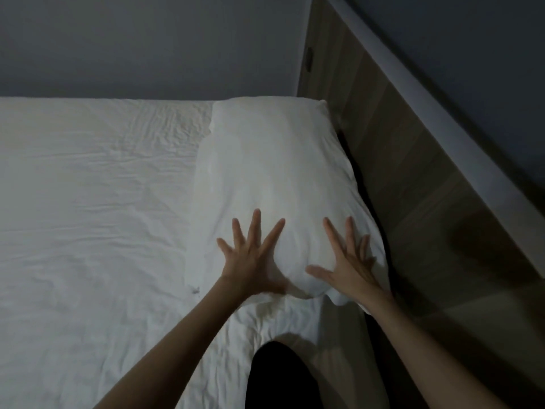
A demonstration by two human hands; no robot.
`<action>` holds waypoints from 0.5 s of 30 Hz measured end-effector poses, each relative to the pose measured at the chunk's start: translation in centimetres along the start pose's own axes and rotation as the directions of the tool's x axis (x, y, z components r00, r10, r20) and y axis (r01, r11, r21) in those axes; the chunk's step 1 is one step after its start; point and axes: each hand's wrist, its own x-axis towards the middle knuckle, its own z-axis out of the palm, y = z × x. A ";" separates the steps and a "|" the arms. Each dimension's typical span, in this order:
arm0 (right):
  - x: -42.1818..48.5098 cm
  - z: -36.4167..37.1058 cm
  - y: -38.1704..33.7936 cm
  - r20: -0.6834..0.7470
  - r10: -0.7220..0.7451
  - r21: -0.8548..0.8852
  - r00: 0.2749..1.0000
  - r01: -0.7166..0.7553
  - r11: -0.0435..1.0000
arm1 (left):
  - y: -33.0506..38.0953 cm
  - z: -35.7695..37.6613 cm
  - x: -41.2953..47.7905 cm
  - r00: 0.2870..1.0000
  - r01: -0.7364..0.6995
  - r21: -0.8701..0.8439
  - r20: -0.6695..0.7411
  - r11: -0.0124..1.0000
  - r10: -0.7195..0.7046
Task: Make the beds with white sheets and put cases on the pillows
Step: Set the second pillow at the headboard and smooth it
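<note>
Pressing flat, both hands spread on the near end of the cased pillow (274,187): left hand (250,261), right hand (348,267). Its long axis runs straight away from them, wooden headboard (413,149) just right of the right hand.

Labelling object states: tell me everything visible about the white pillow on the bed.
The plump white fabric-cased pillow lies flat on the wrinkled white bed sheet. Its long side runs along the wooden headboard panel, with a dark gap between them. The cloth looks soft and lightly creased. The near end bulges, with slack case cloth at the edge. The left hand and right hand rest on that near end, fingers spread straight. Whether the case opening is closed cannot be told.
</note>
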 end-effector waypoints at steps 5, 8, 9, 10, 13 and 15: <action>-0.3 1.1 0.5 -0.075 -0.067 -0.240 0.995 0.048 0.970 | -1.1 1.2 0.0 0.994 0.000 0.107 -0.113 0.994 0.012; 1.7 -0.1 -0.7 -0.153 -0.049 -0.196 0.987 0.019 0.981 | -1.7 -0.4 2.0 0.982 -0.019 0.078 -0.187 0.997 0.033; 2.6 -1.0 -1.1 -0.172 -0.055 -0.174 0.984 0.024 0.984 | -1.9 -1.3 2.9 0.977 -0.021 0.068 -0.209 0.997 0.035; 3.5 -2.0 -1.5 -0.181 -0.061 -0.154 0.982 0.033 0.987 | -2.1 -2.3 3.7 0.974 -0.025 0.067 -0.223 0.997 0.039; 5.6 -4.1 -2.4 -0.170 -0.069 -0.148 0.983 0.043 0.988 | -2.6 -4.1 5.9 0.973 -0.022 0.093 -0.225 0.995 0.043; 6.0 -3.6 -2.5 -0.149 -0.044 -0.139 0.988 0.023 0.990 | -2.7 -3.7 6.5 0.976 -0.009 0.109 -0.217 0.994 0.032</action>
